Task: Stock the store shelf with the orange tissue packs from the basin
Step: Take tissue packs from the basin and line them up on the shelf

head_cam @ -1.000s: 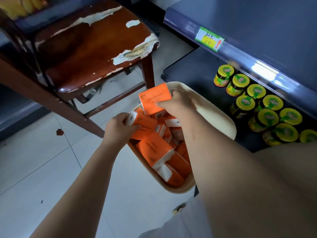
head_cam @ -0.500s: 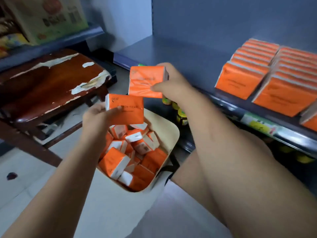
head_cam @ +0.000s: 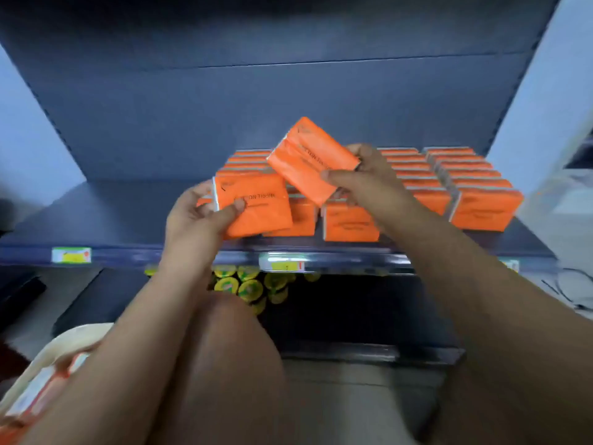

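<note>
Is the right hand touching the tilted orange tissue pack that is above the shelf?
Touching. The head view shows the right hand pinching the tilted pack at its right end, with the thumb pressed on the front face.

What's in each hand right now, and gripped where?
Left hand holds one orange tissue pack by its lower left corner, thumb on the front. Right hand pinches a second, tilted pack at its right end.

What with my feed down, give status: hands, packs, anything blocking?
Left hand grips one pack. Right hand grips tilted pack. Both over stocked rows. Nothing blocking.
</note>
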Demonstrator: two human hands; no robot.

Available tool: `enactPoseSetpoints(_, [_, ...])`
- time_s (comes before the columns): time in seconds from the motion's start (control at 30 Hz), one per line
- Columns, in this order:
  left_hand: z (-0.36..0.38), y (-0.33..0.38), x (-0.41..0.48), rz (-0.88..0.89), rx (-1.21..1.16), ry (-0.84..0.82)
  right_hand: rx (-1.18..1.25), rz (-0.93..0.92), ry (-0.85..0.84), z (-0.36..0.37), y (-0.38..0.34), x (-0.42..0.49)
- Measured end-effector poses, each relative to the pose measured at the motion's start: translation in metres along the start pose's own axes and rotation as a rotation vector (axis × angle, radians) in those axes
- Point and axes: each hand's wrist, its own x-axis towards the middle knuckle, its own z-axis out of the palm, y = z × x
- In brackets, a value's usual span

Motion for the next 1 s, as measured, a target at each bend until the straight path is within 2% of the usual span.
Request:
enactPoseSetpoints(0.17, [0.078,-0.019,-0.004,-0.012,-0.156,-0.085,-0.023,-0.004,0.114,-0.068,-0.011,-0.006])
enactPoseSetpoints(0.33, [0.101,-0.032,-0.007,-0.019,-0.148,-0.150,-0.350,-0.006,0.044,-0.130,-0.004,-0.014])
enactPoseSetpoints(0.53, [0.110,-0.029,-0.011,-0.080,-0.153,-0.174,-0.569,0.040,0.174,-0.189,0.001,-0.017])
enactPoseSetpoints(0.73, [0.117,-0.028,-0.016,-0.054,-0.107,-0.231,-0.864,0.102,0.111,-0.199,0.020,-0.019])
enactPoseSetpoints(1.0, [0.122,-0.033,-0.020,-0.071,-0.062,-0.276,-1.085,0.084,0.050,-0.190,0.055,-0.010])
